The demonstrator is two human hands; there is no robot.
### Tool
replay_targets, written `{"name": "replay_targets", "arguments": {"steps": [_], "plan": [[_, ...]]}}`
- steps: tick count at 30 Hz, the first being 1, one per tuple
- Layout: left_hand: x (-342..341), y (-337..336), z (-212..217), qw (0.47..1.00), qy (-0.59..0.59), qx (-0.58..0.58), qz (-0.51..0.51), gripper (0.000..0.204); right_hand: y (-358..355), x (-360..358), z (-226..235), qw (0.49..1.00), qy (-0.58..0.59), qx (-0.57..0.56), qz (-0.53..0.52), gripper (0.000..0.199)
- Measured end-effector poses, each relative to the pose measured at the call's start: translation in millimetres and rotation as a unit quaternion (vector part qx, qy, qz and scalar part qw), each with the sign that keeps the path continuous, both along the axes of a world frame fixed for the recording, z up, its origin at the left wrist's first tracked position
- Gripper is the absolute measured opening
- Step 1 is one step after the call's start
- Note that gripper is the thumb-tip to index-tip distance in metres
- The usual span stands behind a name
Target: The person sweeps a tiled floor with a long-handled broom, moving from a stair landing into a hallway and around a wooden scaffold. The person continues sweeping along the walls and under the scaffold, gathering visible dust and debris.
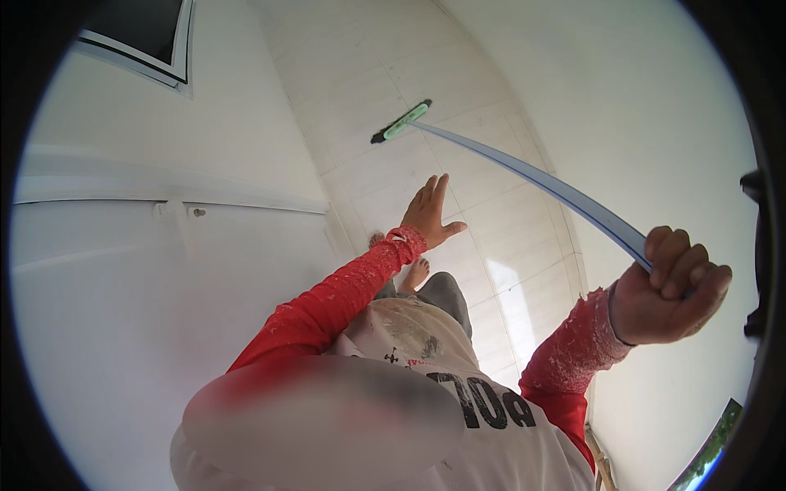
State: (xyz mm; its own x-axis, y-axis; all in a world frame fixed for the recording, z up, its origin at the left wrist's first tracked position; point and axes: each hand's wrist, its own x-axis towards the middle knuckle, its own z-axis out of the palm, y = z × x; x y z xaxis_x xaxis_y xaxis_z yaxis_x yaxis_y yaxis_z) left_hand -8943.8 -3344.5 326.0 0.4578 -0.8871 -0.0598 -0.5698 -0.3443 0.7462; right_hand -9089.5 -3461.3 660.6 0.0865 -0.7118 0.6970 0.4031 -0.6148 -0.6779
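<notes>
My right hand (675,286) is wrapped around the upper part of a long blue-grey handle at the right. The handle belongs to a push broom (540,180) and slopes away toward the far middle. At its far end the green broom head (407,120) with dark bristles rests on the tiled floor, lying at a slant. My left hand (428,214) is held out over the floor with fingers stretched and thumb apart. It touches nothing and is apart from the handle. Both red sleeves are flecked with pale, flaky residue.
Pale floor tiles (479,155) run between a white wall (639,106) at the right and another at the left. White cabinet-like panels (98,270) stand at the left, below a framed window (139,41). My bare foot (416,274) shows below my left hand.
</notes>
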Motion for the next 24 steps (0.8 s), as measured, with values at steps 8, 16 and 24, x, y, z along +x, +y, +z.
{"name": "replay_targets", "arguments": {"steps": [8,16,24], "plan": [[-99.7,-127.7,-31.1,0.966,0.177,0.004,-0.187,0.03,21.2,15.3,-21.3,0.985,0.17,0.022,0.014,0.031],[7.1,-101.0,-136.7,0.992,0.082,0.031,-0.095,0.036,11.4,60.5,-112.0,0.976,0.147,0.086,0.135,0.035],[169.8,-123.1,-118.8,0.993,-0.069,0.094,-0.019,0.025,-14.2,68.4,-148.6,0.963,0.167,0.168,0.13,0.032]]}}
